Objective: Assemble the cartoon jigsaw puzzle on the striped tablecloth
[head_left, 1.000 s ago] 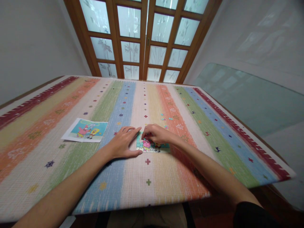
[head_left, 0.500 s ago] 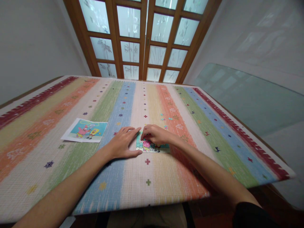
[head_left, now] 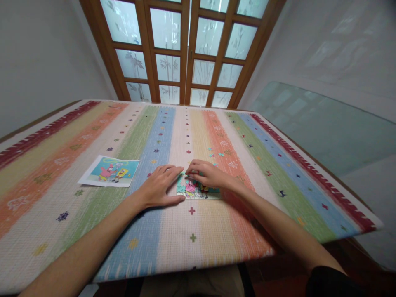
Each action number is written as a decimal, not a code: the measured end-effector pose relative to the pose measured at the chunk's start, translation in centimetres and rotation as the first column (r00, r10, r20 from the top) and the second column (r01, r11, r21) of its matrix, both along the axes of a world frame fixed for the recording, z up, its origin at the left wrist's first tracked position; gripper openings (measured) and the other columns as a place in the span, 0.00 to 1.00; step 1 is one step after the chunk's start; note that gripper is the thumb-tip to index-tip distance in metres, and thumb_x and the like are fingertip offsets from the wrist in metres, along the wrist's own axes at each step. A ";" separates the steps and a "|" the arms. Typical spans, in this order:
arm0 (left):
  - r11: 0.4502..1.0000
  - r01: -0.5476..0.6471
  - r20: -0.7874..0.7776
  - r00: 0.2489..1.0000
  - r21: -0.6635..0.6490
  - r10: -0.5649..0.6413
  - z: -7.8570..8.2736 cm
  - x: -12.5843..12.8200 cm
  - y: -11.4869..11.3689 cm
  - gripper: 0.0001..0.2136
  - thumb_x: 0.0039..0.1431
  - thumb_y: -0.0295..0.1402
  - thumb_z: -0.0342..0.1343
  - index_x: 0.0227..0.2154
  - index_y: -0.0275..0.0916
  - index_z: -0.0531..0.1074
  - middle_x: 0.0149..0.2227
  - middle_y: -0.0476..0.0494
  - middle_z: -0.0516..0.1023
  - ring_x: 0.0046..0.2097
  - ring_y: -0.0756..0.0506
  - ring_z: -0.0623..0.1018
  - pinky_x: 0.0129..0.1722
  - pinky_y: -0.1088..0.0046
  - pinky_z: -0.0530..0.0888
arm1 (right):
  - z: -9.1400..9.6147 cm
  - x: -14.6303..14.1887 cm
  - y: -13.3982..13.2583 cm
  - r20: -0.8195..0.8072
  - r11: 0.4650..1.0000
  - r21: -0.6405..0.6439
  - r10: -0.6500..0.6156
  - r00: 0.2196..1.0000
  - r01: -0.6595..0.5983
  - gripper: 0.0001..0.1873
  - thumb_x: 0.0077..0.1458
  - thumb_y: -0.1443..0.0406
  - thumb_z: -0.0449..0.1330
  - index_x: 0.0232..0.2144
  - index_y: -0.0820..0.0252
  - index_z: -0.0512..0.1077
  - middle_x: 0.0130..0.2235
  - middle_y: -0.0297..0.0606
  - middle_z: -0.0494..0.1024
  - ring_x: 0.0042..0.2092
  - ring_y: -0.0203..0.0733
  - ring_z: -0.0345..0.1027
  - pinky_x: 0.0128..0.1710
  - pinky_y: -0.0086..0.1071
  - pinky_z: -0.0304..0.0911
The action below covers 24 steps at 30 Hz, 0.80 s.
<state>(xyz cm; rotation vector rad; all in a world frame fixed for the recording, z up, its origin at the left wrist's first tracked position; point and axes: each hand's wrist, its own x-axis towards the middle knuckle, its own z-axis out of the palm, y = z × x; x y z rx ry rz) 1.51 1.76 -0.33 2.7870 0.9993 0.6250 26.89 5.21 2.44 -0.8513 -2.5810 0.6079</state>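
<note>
A small jigsaw puzzle (head_left: pixel 191 190), partly put together, lies near the front of the table, with pink, yellow and teal parts showing. My left hand (head_left: pixel 161 185) rests open at its left side, thumb by the lower left corner and fingertips by the upper left. Over the puzzle's upper part, my right hand (head_left: pixel 207 173) is closed in a pinch. A small bit, seemingly a puzzle piece (head_left: pixel 186 176), shows at its fingertips. This hand hides much of the puzzle's upper and right side.
Several loose puzzle pieces (head_left: pixel 211 155) lie beyond my right hand. To the left is a printed cartoon picture (head_left: pixel 127 180) on white paper. A striped cloth (head_left: pixel 176 235) covers the table, whose front edge is close to me. Wooden glazed doors (head_left: pixel 185 53) stand behind.
My right hand's fingertips have lifted slightly up and away from the puzzle's left part, uncovering more of the pink area. My left hand stays nearly still.
</note>
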 end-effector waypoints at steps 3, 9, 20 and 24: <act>0.995 0.083 0.048 0.995 0.064 -0.086 -0.1 0.0 0.1 0.27 0.64 0.48 0.58 0.61 0.40 0.67 0.59 0.36 0.75 0.60 0.33 0.72 0.59 0.50 0.70 | -0.2 2.1 0.2 -0.058 0.998 0.014 -0.059 0.997 0.060 0.09 0.64 0.72 0.56 0.41 0.59 0.76 0.42 0.43 0.77 0.45 0.44 0.71 0.48 0.39 0.67; 0.970 0.222 0.083 0.970 0.096 -0.230 0.1 0.7 -0.3 0.15 0.65 0.42 0.59 0.51 0.43 0.76 0.54 0.43 0.81 0.56 0.35 0.75 0.56 0.50 0.72 | -1.0 6.6 0.6 -0.116 0.978 0.015 -0.205 0.972 0.208 0.08 0.65 0.66 0.57 0.36 0.56 0.77 0.38 0.42 0.78 0.41 0.47 0.71 0.44 0.42 0.66; 0.970 0.238 0.083 0.967 0.045 -0.241 0.4 1.1 -0.6 0.12 0.66 0.41 0.58 0.48 0.43 0.78 0.52 0.45 0.82 0.56 0.35 0.76 0.55 0.50 0.72 | -3.1 10.5 1.5 -0.201 0.862 0.071 -0.481 0.853 0.503 0.10 0.61 0.62 0.59 0.34 0.58 0.79 0.35 0.41 0.77 0.35 0.45 0.69 0.38 0.39 0.64; 0.975 0.221 0.104 0.970 0.020 -0.222 0.4 1.2 -0.8 0.12 0.65 0.40 0.60 0.48 0.43 0.78 0.52 0.45 0.83 0.56 0.35 0.76 0.55 0.50 0.73 | -3.3 11.2 1.9 -0.181 0.834 0.069 -0.529 0.829 0.547 0.09 0.60 0.64 0.58 0.34 0.57 0.79 0.35 0.41 0.77 0.35 0.45 0.69 0.39 0.40 0.64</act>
